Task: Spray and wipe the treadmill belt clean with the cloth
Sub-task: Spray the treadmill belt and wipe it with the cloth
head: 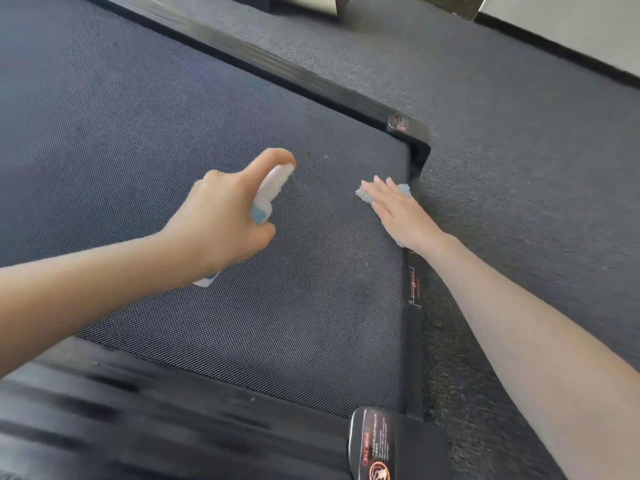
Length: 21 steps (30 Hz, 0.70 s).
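Mostly hidden under the right grip [398, 211], the cloth [364, 195] shows only as pale blue fuzzy edges past the fingertips. It lies on the treadmill belt [173, 116] at the belt's right edge. That grip is released, its fingers straight and pressing flat on the cloth. The left grip [221, 220] hovers over the belt's middle, grasping a spray bottle [273, 187] with the forefinger on top. The palm covers most of the white-and-blue bottle. The belt is dark and finely woven, with a few pale specks. At the belt's near side the black frame [138, 410] is blurred, and its label [375, 445] is unreadable.
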Motion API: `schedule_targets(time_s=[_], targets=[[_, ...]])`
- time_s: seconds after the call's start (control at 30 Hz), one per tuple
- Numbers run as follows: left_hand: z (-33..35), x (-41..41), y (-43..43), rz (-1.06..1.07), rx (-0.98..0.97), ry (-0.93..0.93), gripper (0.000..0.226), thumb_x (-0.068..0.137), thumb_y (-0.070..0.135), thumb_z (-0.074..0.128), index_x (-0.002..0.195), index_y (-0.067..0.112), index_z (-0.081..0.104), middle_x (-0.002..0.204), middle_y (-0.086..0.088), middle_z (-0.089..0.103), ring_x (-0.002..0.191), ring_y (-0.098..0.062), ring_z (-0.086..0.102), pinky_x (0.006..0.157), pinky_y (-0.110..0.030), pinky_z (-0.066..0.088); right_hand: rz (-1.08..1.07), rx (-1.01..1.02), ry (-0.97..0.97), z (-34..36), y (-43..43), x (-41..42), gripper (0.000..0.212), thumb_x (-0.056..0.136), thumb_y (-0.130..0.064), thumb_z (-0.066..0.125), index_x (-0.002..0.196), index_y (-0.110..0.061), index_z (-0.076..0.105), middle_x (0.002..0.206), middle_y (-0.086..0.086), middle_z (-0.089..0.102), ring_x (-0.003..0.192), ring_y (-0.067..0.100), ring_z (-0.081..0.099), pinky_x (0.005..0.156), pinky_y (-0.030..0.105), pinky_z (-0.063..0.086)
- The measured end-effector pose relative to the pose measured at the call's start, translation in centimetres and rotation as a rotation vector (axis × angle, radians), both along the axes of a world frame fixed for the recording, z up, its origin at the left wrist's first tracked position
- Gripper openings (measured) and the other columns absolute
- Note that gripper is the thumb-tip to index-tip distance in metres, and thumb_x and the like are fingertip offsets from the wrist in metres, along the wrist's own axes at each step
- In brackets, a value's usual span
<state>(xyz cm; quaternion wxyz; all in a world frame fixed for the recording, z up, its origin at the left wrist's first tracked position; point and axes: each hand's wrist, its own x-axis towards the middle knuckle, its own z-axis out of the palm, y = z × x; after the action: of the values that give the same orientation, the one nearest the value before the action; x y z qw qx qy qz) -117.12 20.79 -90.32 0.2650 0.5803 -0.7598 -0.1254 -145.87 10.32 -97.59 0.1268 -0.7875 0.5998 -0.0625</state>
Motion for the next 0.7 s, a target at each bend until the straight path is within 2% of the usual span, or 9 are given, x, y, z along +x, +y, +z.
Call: schedule_targets(time_s=[0.13,0.23,0.33,0.4,0.47,0.57,0.63,0.7], targets=[[0.7,0.5,-0.3,-0.046,0.048,0.035,0.067,0.076,0.012,0.063,0.133,0.036,0.036,0.054,0.004,0.048,0.053,-0.016,0.049,0.052,-0.029,0.036,0.091,-0.008,-0.018,0.4,2.0,1.1,0.045,0.103,-0.021,0.031,0.147,-0.03,0.027,0.158,-0.002,0.016,0.146,0.013,0.004,0.117,0.032,0.001],[1.3,1.0,-0.1,-0.076,0.017,0.048,0.069,0.075,0.009,0.063,0.135,0.031,0.038,0.053,0.006,0.047,0.053,-0.012,0.049,0.052,-0.027,0.034,0.257,-0.006,-0.053,0.8,6.4,2.7,0.047,0.103,-0.016,0.034,0.147,-0.027,0.026,0.157,-0.001,0.018,0.145,0.009,0.003,0.116,0.025,0.0],[1.8,2.2,0.0,-0.047,-0.014,0.068,0.069,0.075,0.008,0.064,0.136,0.03,0.04,0.053,0.003,0.049,0.052,-0.012,0.049,0.05,-0.023,0.035,0.481,-0.075,0.028,0.8,12.7,3.8,0.049,0.101,-0.01,0.039,0.148,-0.018,0.027,0.156,0.004,0.02,0.146,0.014,0.002,0.118,0.03,-0.002],[2.0,2.8,0.0,-0.034,-0.02,0.081,0.069,0.075,0.009,0.064,0.136,0.03,0.04,0.054,0.001,0.049,0.053,-0.012,0.049,0.051,-0.02,0.035,0.605,-0.085,0.026,0.8,16.8,4.2,0.046,0.1,-0.01,0.042,0.145,-0.015,0.034,0.153,0.006,0.028,0.146,0.018,0.007,0.119,0.036,0.001],[2.0,3.1,0.0,-0.027,-0.014,0.095,0.069,0.075,0.009,0.064,0.136,0.031,0.04,0.055,0.002,0.05,0.053,-0.012,0.049,0.051,-0.02,0.034,0.709,-0.051,0.005,0.8,19.2,4.0,0.041,0.102,-0.017,0.037,0.143,-0.017,0.039,0.151,0.003,0.033,0.146,0.019,0.013,0.119,0.04,0.006],[1.7,3.3,0.1,-0.034,0.004,0.093,0.07,0.074,0.009,0.065,0.136,0.031,0.04,0.057,0.0,0.054,0.052,-0.013,0.051,0.05,-0.02,0.034,0.831,-0.053,0.061,0.8,18.8,3.4,0.04,0.103,-0.024,0.035,0.143,-0.024,0.038,0.152,-0.002,0.031,0.145,0.017,0.015,0.118,0.04,0.014],[1.5,3.2,0.2,-0.056,0.02,0.087,0.07,0.074,0.009,0.065,0.136,0.031,0.04,0.056,-0.003,0.054,0.05,-0.013,0.051,0.05,-0.02,0.034,0.833,-0.096,0.094,0.3,17.3,3.1,0.041,0.102,-0.019,0.038,0.142,-0.022,0.038,0.152,0.0,0.031,0.145,0.018,0.016,0.118,0.042,0.017],[1.4,3.0,0.4,-0.079,0.026,0.076,0.071,0.074,0.008,0.065,0.136,0.03,0.041,0.053,-0.003,0.053,0.048,-0.012,0.049,0.049,-0.02,0.033,0.74,-0.145,0.103,-0.4,15.5,2.9,0.044,0.101,-0.013,0.035,0.144,-0.02,0.034,0.153,0.002,0.029,0.145,0.019,0.015,0.117,0.045,0.017]])
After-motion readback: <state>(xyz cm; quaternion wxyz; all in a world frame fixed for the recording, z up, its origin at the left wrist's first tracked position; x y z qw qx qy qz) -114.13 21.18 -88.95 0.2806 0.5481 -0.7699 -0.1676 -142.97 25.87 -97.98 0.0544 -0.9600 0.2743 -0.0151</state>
